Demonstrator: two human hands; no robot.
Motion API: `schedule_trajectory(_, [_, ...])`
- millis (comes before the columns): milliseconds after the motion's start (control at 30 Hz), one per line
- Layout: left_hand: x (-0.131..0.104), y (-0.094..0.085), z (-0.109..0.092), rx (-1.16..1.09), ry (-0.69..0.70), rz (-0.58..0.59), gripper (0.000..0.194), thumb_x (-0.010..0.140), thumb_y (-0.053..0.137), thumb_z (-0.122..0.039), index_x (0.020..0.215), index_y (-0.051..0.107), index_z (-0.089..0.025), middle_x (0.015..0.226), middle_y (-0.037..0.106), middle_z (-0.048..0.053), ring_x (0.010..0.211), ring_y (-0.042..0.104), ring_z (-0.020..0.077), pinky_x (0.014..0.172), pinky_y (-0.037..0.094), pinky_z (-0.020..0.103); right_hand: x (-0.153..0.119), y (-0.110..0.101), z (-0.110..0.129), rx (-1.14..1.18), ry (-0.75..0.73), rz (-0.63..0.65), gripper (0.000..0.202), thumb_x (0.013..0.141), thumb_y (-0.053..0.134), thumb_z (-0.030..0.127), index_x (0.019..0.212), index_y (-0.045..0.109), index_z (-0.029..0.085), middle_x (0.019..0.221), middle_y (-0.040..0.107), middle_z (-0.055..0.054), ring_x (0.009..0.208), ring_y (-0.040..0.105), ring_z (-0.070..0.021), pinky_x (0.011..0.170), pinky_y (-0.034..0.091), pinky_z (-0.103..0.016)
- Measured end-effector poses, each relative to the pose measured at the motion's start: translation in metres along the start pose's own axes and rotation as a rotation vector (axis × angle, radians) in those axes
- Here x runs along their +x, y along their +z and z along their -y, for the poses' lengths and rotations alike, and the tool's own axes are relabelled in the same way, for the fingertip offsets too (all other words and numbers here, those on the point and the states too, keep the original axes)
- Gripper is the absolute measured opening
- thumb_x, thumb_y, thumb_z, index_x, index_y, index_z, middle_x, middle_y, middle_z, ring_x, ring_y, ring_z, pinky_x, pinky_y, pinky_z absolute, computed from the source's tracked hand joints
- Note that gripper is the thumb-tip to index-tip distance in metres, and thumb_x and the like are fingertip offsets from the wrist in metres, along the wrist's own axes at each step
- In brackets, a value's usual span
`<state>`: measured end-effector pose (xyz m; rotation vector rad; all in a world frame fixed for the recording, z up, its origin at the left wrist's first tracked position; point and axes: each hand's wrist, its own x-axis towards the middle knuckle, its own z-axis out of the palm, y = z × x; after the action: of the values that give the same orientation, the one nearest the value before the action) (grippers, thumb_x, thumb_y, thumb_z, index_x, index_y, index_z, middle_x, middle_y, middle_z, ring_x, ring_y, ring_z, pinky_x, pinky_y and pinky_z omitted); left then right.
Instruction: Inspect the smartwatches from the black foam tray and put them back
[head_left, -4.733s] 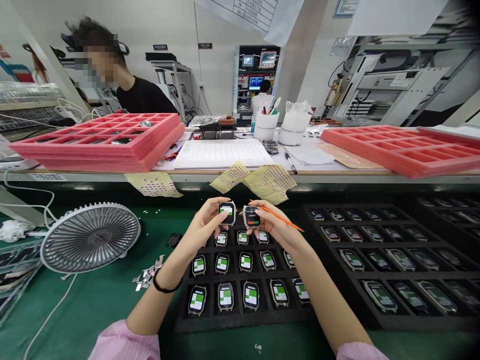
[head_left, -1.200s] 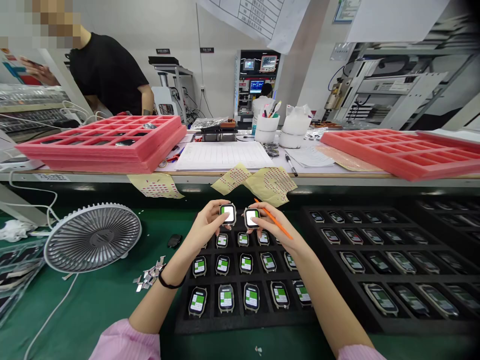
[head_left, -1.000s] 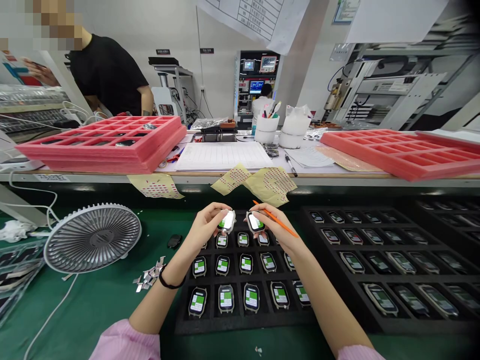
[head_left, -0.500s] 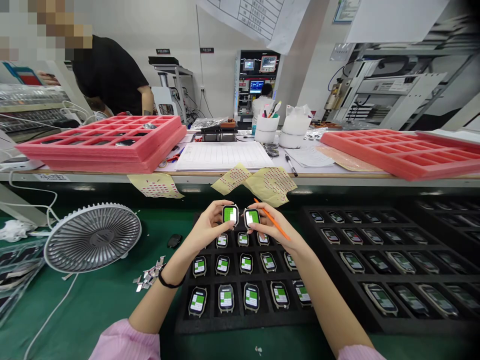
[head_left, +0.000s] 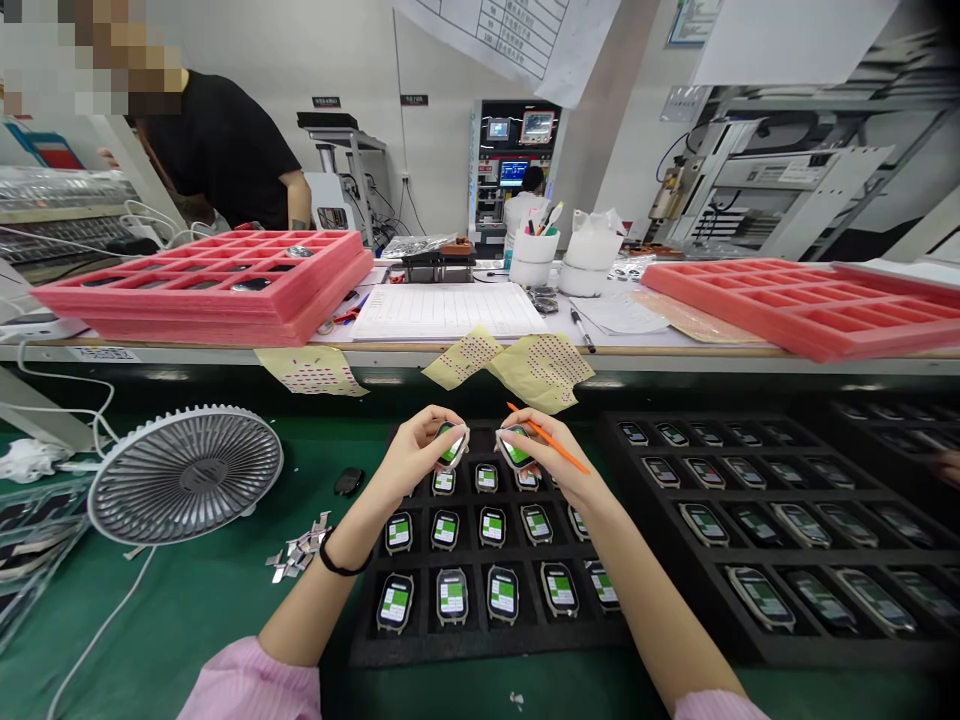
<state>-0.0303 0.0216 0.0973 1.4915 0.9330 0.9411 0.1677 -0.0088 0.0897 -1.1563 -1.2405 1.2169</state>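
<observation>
My left hand (head_left: 418,446) grips a smartwatch body (head_left: 452,446) by its edges, thumb across its lit green-and-white screen. In my right hand (head_left: 553,455) is a second smartwatch body (head_left: 514,447), also tilted, its screen partly covered by the thumb. An orange stick, perhaps a pen (head_left: 551,440), lies across the same hand, tucked by the fingers. Both watches are held apart over the far rows of a black foam tray (head_left: 420,655). Rows of strapless watches with green-and-white screens, such as a front-row watch (head_left: 502,595), sit in its compartments; my hands hide some back slots.
To the right lies another black tray (head_left: 645,610) of watches. A grey fan (head_left: 187,475) and metallic scraps (head_left: 300,547) are on the left. Pink foam trays (head_left: 300,310) and a paper form (head_left: 450,312) rest on the shelf. A person in black (head_left: 232,150) leans beyond it.
My hands have moved slightly apart and both watches have turned, so their screens now face at an angle. At the far right edge, part of another person's hand has appeared.
</observation>
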Motion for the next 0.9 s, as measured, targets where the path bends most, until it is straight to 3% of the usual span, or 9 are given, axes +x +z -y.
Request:
schedule_trajectory(167, [0.001, 0.0, 0.002, -0.011, -0.025, 0.006, 0.038, 0.076, 0.064, -0.053, 0.083, 0.054, -0.017, 0.068, 0.058, 0.0, 0.048, 0.044, 0.0059, 0.039, 0.032, 0.015, 0.002, 0.0, -0.002, 0.004, 0.042, -0.015, 0.033, 0.067, 0.075, 0.046, 0.078, 0.06, 0.018, 0.065, 0.058, 0.001, 0.05, 0.052, -0.0101, 0.036, 0.037, -0.018])
schedule_trajectory(333, [0.0, 0.0, -0.001, -0.052, -0.027, 0.036, 0.038, 0.081, 0.058, -0.053, 0.093, 0.057, -0.017, 0.078, 0.061, 0.002, 0.052, 0.048, 0.0067, 0.041, 0.034, 0.016, 0.002, 0.0, -0.003, 0.028, 0.035, -0.016, 0.032, 0.073, 0.068, 0.048, 0.082, 0.059, 0.019, 0.066, 0.06, 0.001, 0.045, 0.053, -0.0088, 0.035, 0.032, -0.018])
schedule_trajectory(467, [-0.003, -0.003, -0.002, -0.01, 0.072, 0.136, 0.045, 0.074, 0.071, -0.036, 0.112, 0.052, -0.02, 0.106, 0.061, 0.006, 0.081, 0.06, 0.0137, 0.06, 0.047, 0.021, 0.003, -0.002, -0.003, 0.04, 0.022, 0.002, 0.032, 0.076, 0.065, 0.048, 0.089, 0.06, 0.019, 0.071, 0.063, 0.0, 0.048, 0.059, -0.0118, 0.037, 0.033, -0.02])
schedule_trajectory(567, [-0.006, -0.003, -0.003, 0.046, 0.112, 0.201, 0.054, 0.071, 0.074, -0.027, 0.118, 0.047, -0.021, 0.119, 0.057, 0.009, 0.098, 0.059, 0.019, 0.07, 0.048, 0.025, 0.004, -0.001, -0.006, 0.037, 0.04, -0.003, 0.034, 0.078, 0.062, 0.049, 0.097, 0.062, 0.02, 0.068, 0.064, 0.0, 0.05, 0.06, -0.0136, 0.038, 0.036, -0.022])
schedule_trajectory(733, [-0.009, 0.005, -0.001, 0.308, 0.253, 0.125, 0.044, 0.072, 0.074, -0.029, 0.109, 0.053, -0.021, 0.11, 0.061, 0.007, 0.092, 0.058, 0.0193, 0.07, 0.046, 0.027, 0.003, 0.008, -0.011, 0.068, 0.043, 0.051, 0.037, 0.081, 0.059, 0.05, 0.103, 0.062, 0.021, 0.07, 0.064, -0.002, 0.058, 0.061, -0.0156, 0.043, 0.042, -0.023])
schedule_trajectory(900, [-0.003, 0.008, 0.008, 0.618, 0.456, 0.055, 0.039, 0.068, 0.076, -0.025, 0.103, 0.058, -0.021, 0.108, 0.059, 0.007, 0.101, 0.052, 0.0242, 0.086, 0.043, 0.037, 0.001, 0.014, -0.017, 0.055, 0.047, 0.09, 0.041, 0.083, 0.056, 0.05, 0.109, 0.061, 0.02, 0.077, 0.062, -0.002, 0.059, 0.059, -0.014, 0.047, 0.048, -0.025])
